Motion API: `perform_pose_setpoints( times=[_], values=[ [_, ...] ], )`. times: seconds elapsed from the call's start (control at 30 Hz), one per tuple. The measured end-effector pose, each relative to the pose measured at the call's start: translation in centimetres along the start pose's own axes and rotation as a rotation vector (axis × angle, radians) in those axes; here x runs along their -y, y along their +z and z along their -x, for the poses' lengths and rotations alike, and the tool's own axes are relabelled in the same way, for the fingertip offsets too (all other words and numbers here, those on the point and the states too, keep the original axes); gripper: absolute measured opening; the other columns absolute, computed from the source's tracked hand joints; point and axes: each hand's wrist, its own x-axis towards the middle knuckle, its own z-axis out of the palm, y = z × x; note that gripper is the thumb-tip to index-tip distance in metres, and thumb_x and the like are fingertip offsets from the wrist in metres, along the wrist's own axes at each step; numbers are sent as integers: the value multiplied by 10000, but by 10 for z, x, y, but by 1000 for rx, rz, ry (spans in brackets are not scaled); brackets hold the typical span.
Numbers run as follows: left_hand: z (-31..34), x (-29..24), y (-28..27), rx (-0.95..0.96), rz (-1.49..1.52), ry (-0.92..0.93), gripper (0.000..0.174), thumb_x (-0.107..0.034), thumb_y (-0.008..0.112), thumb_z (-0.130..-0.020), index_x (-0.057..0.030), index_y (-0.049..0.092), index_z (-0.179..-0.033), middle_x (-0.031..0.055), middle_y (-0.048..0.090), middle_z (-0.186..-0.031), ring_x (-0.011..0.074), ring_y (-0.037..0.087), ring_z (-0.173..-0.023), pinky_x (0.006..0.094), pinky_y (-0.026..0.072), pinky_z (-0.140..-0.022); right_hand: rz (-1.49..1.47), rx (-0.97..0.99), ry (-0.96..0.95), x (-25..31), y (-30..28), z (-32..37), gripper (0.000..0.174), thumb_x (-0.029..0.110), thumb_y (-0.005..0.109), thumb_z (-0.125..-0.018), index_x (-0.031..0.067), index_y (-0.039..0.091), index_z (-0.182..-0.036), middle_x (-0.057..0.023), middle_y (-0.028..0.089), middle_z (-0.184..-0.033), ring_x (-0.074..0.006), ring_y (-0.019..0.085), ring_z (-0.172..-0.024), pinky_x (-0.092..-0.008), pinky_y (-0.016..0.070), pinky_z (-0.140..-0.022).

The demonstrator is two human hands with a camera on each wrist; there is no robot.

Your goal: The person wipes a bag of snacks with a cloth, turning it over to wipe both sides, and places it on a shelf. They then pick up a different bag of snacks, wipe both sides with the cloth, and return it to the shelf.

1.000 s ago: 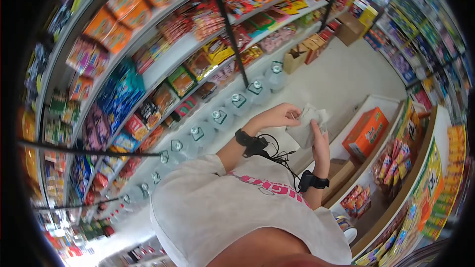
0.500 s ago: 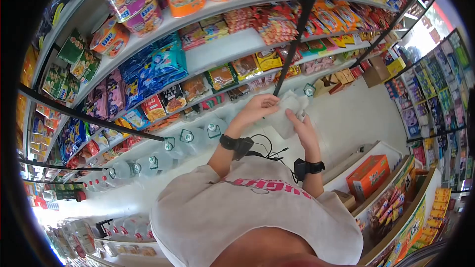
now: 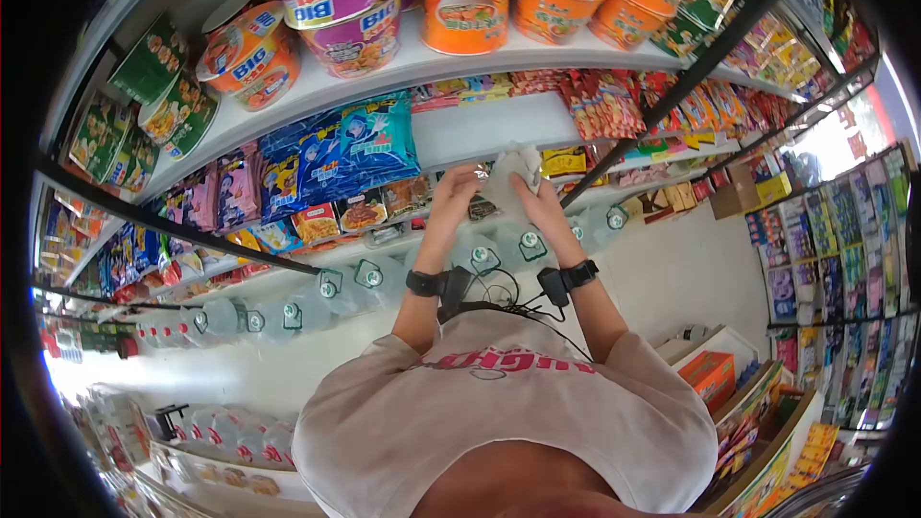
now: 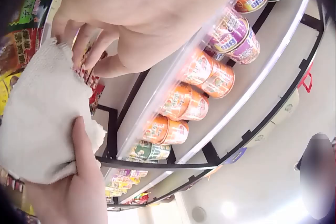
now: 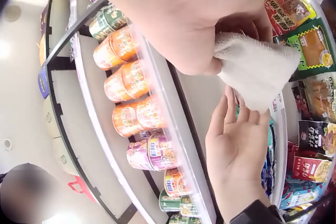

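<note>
Right hand (image 3: 539, 203) is pinching a crumpled white terry cloth (image 3: 513, 171) up by the white snack shelf (image 3: 480, 129), and left hand (image 3: 455, 194) is resting relaxed, straight fingers against it.

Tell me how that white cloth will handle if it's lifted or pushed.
The cloth is probably floppy: it bunches and folds where the right hand pinches it. Likely light, since a pinch holds it up with the left hand only touching. Its nubby, towel-like surface suggests it won't slip or roll.
</note>
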Motion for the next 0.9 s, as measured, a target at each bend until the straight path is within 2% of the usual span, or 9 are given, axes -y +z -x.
perform_pose_setpoints(
  times=[0.1,0.13,0.23,0.27,0.37,0.57,0.67,0.77,0.9],
  values=[
    [-3,-8,-10,-27,-12,-94,356,-241,609,-950,-41,605,-1245,76,644,-1191,164,591,-1114,325,477,-932,337,15,-218,10,13,-49,397,222,583,-941,-63,587,-1217,-240,595,-1255,-367,606,-1127,-405,467,-961],
    [-1,-13,-13,-36,-26,-143,358,-249,604,-952,-38,606,-1242,76,644,-1188,168,593,-1117,332,478,-944,402,29,-360,14,21,-64,396,196,593,-915,-61,590,-1215,-242,561,-1299,-383,571,-1168,-414,448,-993],
    [-12,-8,-23,-1,-17,-96,362,-256,593,-954,-33,608,-1238,73,654,-1166,176,601,-1127,343,478,-970,561,17,-813,25,51,-124,414,117,623,-834,-53,599,-1211,-249,458,-1432,-431,465,-1290,-442,391,-1089],
    [-17,-5,-24,-23,8,-152,343,-241,585,-957,-35,614,-1230,75,663,-1142,181,611,-1122,349,480,-978,585,87,-794,22,59,-140,451,90,634,-783,-53,603,-1209,-250,411,-1468,-425,392,-1356,-449,345,-1136],
    [-21,-12,-19,-13,41,-151,325,-220,573,-961,-32,620,-1222,83,666,-1142,192,623,-1108,349,484,-972,802,98,-785,4,77,-172,480,65,637,-766,-56,591,-1228,-241,416,-1467,-426,384,-1361,-435,334,-1143],
    [-25,-6,-20,-39,114,-192,310,-215,531,-987,-16,619,-1207,109,669,-1153,221,624,-1132,360,486,-984,717,123,-704,5,78,-184,542,19,637,-715,-51,572,-1248,-204,507,-1360,-378,441,-1307,-431,362,-1107],
    [-30,5,-25,20,221,-145,388,-261,511,-1008,50,575,-1232,160,647,-1183,265,611,-1162,391,473,-1029,683,144,-681,12,69,-185,520,-2,630,-705,-51,584,-1221,-195,529,-1306,-376,470,-1253,-434,389,-1069],
    [-38,16,-24,53,347,19,524,-344,523,-1001,116,523,-1252,221,618,-1213,290,608,-1168,408,481,-1026,644,80,-820,24,49,-171,459,9,622,-688,-47,603,-1143,-196,546,-1255,-390,497,-1172,-426,434,-1015],
    [-52,4,-14,-65,823,-197,673,-491,490,-991,127,500,-1255,230,587,-1256,309,564,-1213,428,428,-1088,509,94,-829,44,12,-130,413,-11,608,-732,-77,598,-1139,-198,539,-1257,-386,499,-1174,-434,430,-1018]
  ],
)
